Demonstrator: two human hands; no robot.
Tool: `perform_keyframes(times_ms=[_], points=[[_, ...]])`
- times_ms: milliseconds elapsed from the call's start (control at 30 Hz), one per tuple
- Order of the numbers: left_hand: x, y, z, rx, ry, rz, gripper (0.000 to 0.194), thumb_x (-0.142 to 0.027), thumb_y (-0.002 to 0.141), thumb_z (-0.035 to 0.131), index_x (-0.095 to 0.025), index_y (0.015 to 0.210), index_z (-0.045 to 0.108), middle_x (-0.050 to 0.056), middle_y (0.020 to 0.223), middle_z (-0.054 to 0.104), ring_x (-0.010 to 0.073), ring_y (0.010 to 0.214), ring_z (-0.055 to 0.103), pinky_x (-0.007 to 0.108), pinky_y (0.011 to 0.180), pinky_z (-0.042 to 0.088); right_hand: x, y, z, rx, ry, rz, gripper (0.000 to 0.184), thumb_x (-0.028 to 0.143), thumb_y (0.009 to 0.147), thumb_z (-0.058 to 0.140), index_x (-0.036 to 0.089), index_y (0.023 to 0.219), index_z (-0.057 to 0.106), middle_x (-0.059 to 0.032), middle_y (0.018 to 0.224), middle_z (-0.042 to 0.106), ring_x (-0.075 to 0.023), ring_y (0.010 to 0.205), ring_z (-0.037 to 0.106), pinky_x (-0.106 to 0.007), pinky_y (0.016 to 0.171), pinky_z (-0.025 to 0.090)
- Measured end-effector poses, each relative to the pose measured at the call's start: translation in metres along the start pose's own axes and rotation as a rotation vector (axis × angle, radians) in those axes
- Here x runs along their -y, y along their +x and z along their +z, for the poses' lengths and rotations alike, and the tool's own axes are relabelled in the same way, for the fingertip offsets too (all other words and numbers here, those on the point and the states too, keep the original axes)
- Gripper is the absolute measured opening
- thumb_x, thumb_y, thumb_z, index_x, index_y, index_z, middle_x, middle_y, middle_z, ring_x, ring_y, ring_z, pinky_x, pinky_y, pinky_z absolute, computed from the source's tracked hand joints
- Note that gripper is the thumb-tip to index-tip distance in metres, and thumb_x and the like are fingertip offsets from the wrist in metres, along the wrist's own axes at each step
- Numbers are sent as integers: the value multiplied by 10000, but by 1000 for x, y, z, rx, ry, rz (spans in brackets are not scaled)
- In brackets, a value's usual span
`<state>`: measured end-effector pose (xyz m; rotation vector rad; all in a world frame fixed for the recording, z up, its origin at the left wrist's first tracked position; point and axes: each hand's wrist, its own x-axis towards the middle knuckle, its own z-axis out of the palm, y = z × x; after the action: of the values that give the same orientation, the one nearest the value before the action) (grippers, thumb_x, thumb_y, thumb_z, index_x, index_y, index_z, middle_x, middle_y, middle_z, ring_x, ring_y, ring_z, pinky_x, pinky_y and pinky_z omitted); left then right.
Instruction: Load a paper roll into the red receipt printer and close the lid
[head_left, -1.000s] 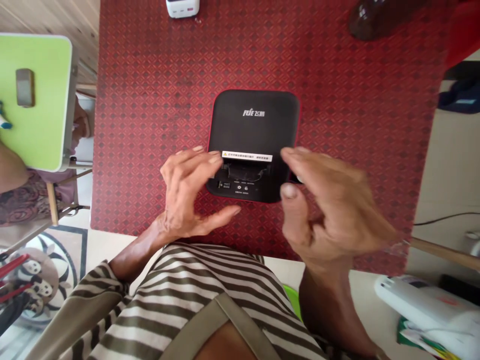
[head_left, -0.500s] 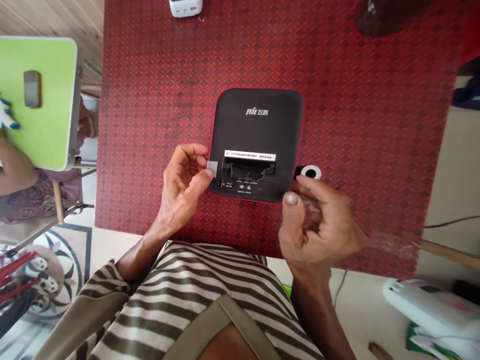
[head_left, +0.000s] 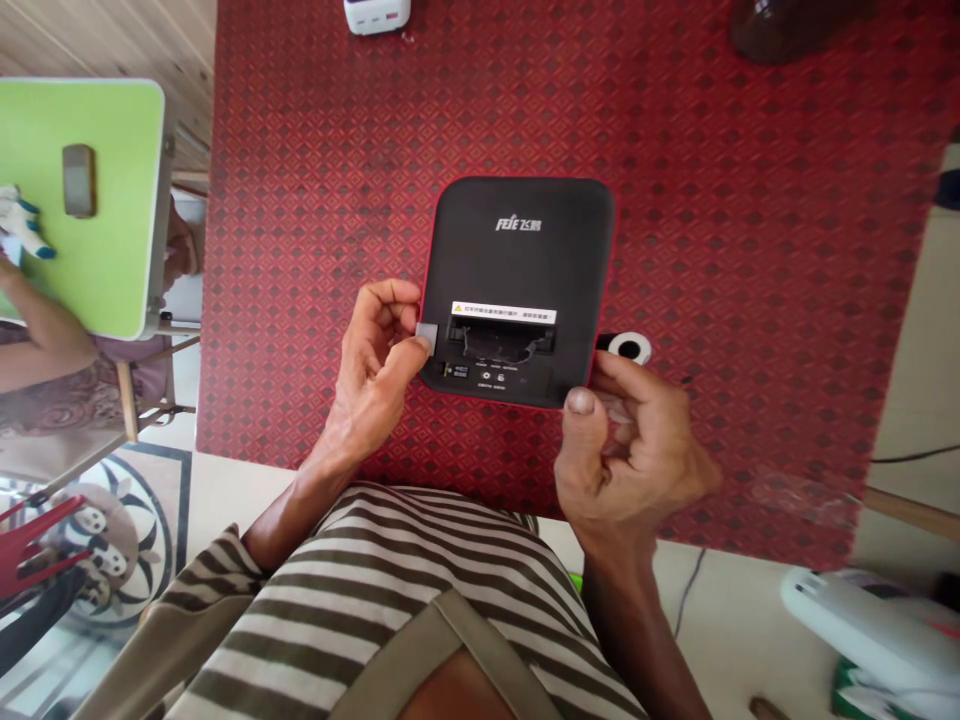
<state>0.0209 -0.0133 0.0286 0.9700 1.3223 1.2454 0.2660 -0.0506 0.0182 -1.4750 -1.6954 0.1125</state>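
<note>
A black receipt printer (head_left: 521, 260) with a red edge and white brand lettering lies flat on the red patterned table. Its front slot has torn, crumpled dark film in it, below a white warning label (head_left: 504, 313). My left hand (head_left: 379, 370) is closed at the printer's left side, thumb on a grey tab (head_left: 426, 336) there and fingers curled against the edge. At the front right corner, my right hand (head_left: 630, 440) grips the printer between thumb and bent fingers. Just beyond those fingers lies a small white paper roll (head_left: 640, 342) with a dark core, partly hidden.
A white device (head_left: 377, 14) and a dark brown object (head_left: 772, 35) stand at the table's far side. To the left is a green table (head_left: 112, 240) with a phone-like object (head_left: 79, 180) and another person's arm (head_left: 45, 340). A white appliance (head_left: 855, 620) stands at lower right.
Both hands, earlier hovering open over the printer's front, have come down onto its sides. My left thumb has settled on the grey tab; the paper roll has come into clearer view.
</note>
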Motion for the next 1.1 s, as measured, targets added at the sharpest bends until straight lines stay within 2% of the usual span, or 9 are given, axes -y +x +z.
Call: perform_keyframes(times_ms=[100,233,367,600,733,833,900,1000,1100], points=[[2,1,0,-4,-15,0,362,-321,975,863,-322,1302,707,4,1057,633,217,891,604,351,766,545,-3,-2,1,-2,87,12,366,497,1243,813,294,1539,879,-70,1070,973,-282,767,913,-397,701,729],[5,1,5,-44,-2,12,370,-335,942,833,-328,1289,706,9,1070,640,223,914,608,340,764,558,-7,-6,5,-29,144,12,426,568,1222,836,297,1547,878,-51,998,955,-285,711,896,-387,639,712],[7,2,7,-67,2,48,381,-289,900,816,-327,1265,712,13,1086,650,216,913,614,333,767,542,-7,-10,9,-45,142,20,461,586,1202,859,311,1572,863,-60,1049,969,-268,693,882,-369,618,694],[2,5,7,-71,13,28,378,-323,861,851,-303,1202,689,-12,987,625,196,862,604,316,741,528,-5,-10,4,21,108,52,432,553,1228,792,384,1624,821,-41,1123,972,-300,790,935,-411,691,757],[4,3,7,-72,32,68,363,-322,890,839,-298,1223,696,-24,980,615,190,866,620,325,774,554,-4,8,-7,9,103,1,395,511,1258,760,392,1631,818,-50,1191,989,-308,854,951,-441,768,775],[11,4,5,-73,57,128,360,-391,939,857,-301,1257,713,-3,1032,669,202,904,647,342,804,577,0,35,-16,15,1,-105,273,396,1261,787,404,1522,869,-45,1172,989,-291,912,949,-448,866,774],[16,6,4,-76,86,189,393,-540,1013,884,-311,1294,732,12,1074,698,214,926,659,362,827,601,5,56,-18,76,-57,-211,261,281,1264,775,412,1460,885,-34,1178,989,-281,976,950,-446,932,768],[22,11,3,-116,90,273,535,-807,1091,857,-329,1315,772,20,1075,713,231,934,660,383,828,607,11,87,-13,265,-28,-334,324,195,1258,748,359,1509,870,-49,1335,989,-305,1147,950,-503,1084,769],[23,14,3,-172,89,288,553,-883,1141,806,-355,1302,805,29,1075,743,256,978,695,412,868,628,11,113,3,502,-52,-360,345,185,1254,706,306,1534,868,-96,1450,958,-352,1269,910,-577,1177,747]])
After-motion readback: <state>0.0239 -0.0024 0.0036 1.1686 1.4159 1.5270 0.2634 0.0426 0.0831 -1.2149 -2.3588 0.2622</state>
